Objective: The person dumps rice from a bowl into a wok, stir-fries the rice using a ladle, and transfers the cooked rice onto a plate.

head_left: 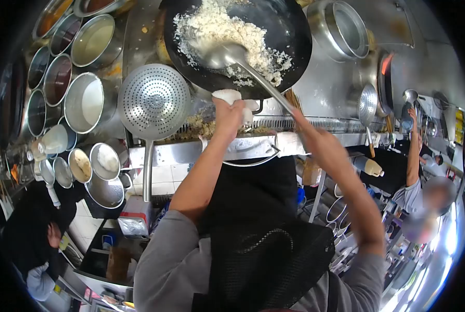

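A large black wok (289, 62) holds white rice (227, 26) with small bits in it. My left hand (228, 115) is closed around a white cloth (227, 95) at the wok's near edge, by its handle. My right hand (315, 140), blurred, grips the handle of a metal ladle (231, 54), whose bowl rests in the rice. Left of the wok lies a round perforated strainer (154, 102), its handle pointing toward me.
Several metal containers (84, 102) with liquids and powders stand at the left. Stacked metal pots (347, 30) sit right of the wok. Another strainer (367, 104) lies further right. Co-workers stand at far left and far right, one with an arm (414, 151) raised.
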Demonstrator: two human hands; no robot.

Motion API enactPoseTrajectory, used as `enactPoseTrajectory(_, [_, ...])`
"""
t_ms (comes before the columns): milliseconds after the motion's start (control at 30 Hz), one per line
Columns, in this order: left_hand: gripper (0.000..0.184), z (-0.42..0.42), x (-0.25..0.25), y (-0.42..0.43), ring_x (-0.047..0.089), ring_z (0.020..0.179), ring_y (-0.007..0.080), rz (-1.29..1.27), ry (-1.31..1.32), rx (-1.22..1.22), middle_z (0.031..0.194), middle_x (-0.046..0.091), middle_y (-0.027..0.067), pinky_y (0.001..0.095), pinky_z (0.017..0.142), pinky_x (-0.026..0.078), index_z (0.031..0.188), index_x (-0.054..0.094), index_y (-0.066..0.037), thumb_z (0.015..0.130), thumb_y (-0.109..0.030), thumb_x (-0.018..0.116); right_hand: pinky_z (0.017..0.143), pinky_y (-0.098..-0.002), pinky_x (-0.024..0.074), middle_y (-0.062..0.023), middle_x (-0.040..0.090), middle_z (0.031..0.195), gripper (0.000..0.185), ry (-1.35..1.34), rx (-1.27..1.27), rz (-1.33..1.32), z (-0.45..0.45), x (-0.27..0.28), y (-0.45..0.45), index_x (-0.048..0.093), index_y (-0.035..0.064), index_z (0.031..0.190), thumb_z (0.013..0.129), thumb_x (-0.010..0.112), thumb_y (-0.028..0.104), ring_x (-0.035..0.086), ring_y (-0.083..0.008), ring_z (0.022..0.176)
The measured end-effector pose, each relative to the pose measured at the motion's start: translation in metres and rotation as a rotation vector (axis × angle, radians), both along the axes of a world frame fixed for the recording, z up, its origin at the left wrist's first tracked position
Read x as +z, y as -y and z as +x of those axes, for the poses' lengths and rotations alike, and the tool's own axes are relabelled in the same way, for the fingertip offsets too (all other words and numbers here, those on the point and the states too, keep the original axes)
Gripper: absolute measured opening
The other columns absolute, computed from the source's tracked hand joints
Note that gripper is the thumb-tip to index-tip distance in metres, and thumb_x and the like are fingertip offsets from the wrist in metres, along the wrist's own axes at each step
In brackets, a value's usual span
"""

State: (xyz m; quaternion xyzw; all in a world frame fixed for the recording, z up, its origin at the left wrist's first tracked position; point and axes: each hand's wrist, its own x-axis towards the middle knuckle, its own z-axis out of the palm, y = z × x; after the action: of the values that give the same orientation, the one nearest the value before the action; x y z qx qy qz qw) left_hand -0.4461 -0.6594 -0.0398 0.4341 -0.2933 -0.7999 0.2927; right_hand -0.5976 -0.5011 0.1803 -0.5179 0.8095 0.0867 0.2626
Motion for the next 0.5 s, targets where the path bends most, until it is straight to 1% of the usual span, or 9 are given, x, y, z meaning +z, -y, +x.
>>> enactPoseTrajectory(33, [0.054,0.0,0.001,-0.001,0.062,0.104,0.0226,-0.004,-0.006,-0.014,0.12,0.057,0.0149,0.0354,0.085,0.056,0.136,0.036,0.002,0.088,0.001,0.062,0.075,-0.0554,0.0582,-0.0278,0.07,0.098,0.081,-0.084,-0.018,0.187,-0.008,0.026,-0.021,0.024,0.0417,0.168,0.099,0.053,0.008,0.073,-0.0437,0.083])
enactPoseTrajectory(67, [0.057,0.002,0.001,-0.003,0.062,0.104,0.0229,-0.005,-0.01,-0.021,0.121,0.055,0.0163,0.0352,0.086,0.056,0.138,0.033,0.004,0.09,-0.002,0.063,0.075,-0.0551,0.0585,-0.0265,0.07,0.096,0.086,-0.091,-0.04,0.231,-0.016,0.051,-0.043,0.022,0.0432,0.168,0.097,0.052,0.004,0.073,-0.0451,0.082])
enactPoseTrajectory(167, [0.059,-0.001,0.0,-0.006,0.062,0.104,0.021,-0.015,0.082,-0.082,0.116,0.058,0.0145,0.034,0.084,0.056,0.139,0.03,0.004,0.091,-0.002,0.064,0.076,-0.0558,0.0581,-0.0265,0.07,0.1,0.09,-0.169,-0.041,0.291,-0.026,0.061,-0.032,0.017,0.0443,0.169,0.097,0.051,0.003,0.073,-0.0458,0.085])
enactPoseTrajectory(200, [0.058,-0.006,-0.018,-0.012,0.062,0.102,0.0204,-0.036,0.029,-0.019,0.112,0.06,0.0137,0.0335,0.08,0.057,0.138,0.03,0.004,0.092,-0.002,0.065,0.078,-0.0567,0.0584,-0.0268,0.07,0.103,0.087,-0.193,0.002,0.25,-0.026,0.037,-0.013,0.016,0.0437,0.169,0.099,0.049,0.004,0.073,-0.0465,0.089])
enactPoseTrajectory(233, [0.058,-0.008,-0.006,-0.006,0.062,0.102,0.0204,-0.046,0.016,-0.004,0.112,0.06,0.0137,0.0335,0.08,0.057,0.138,0.03,0.004,0.092,-0.002,0.065,0.081,-0.0578,0.0589,-0.0274,0.07,0.108,0.085,-0.195,-0.002,0.186,-0.024,0.008,0.01,0.014,0.0437,0.169,0.101,0.048,0.006,0.073,-0.0476,0.091])
enactPoseTrajectory(300, [0.055,0.003,0.024,-0.002,0.063,0.098,0.02,0.087,0.037,-0.064,0.112,0.06,0.0138,0.0331,0.077,0.057,0.136,0.033,0.003,0.092,-0.002,0.065,0.079,-0.0582,0.0586,-0.0263,0.071,0.099,0.079,-0.216,-0.044,0.003,-0.023,-0.062,0.042,0.019,0.0424,0.168,0.103,0.049,0.01,0.072,-0.049,0.088])
enactPoseTrajectory(333, [0.052,0.0,0.014,-0.004,0.063,0.093,0.0189,0.043,0.005,-0.021,0.113,0.06,0.0135,0.0328,0.071,0.056,0.134,0.035,0.002,0.091,-0.002,0.065,0.079,-0.0585,0.0584,-0.0256,0.071,0.095,0.077,-0.194,-0.06,-0.113,-0.022,-0.075,0.051,0.02,0.0415,0.168,0.103,0.05,0.012,0.072,-0.0491,0.087])
enactPoseTrajectory(433, [0.053,-0.002,-0.014,-0.004,0.063,0.093,0.0189,-0.066,0.031,-0.055,0.114,0.059,0.0138,0.0326,0.071,0.056,0.133,0.035,0.002,0.091,-0.003,0.066,0.077,-0.0582,0.0584,-0.0253,0.071,0.091,0.077,-0.17,-0.016,-0.027,-0.025,-0.037,0.03,0.021,0.0385,0.168,0.102,0.05,0.012,0.072,-0.0487,0.085])
enactPoseTrajectory(500, [0.053,-0.001,-0.002,-0.004,0.064,0.096,0.0201,-0.031,0.037,-0.045,0.115,0.06,0.0145,0.0331,0.074,0.056,0.133,0.035,0.003,0.09,-0.003,0.066,0.074,-0.0584,0.0579,-0.0259,0.071,0.089,0.082,-0.193,0.024,0.144,-0.03,0.028,-0.02,0.02,0.0395,0.168,0.1,0.052,0.009,0.073,-0.0469,0.083])
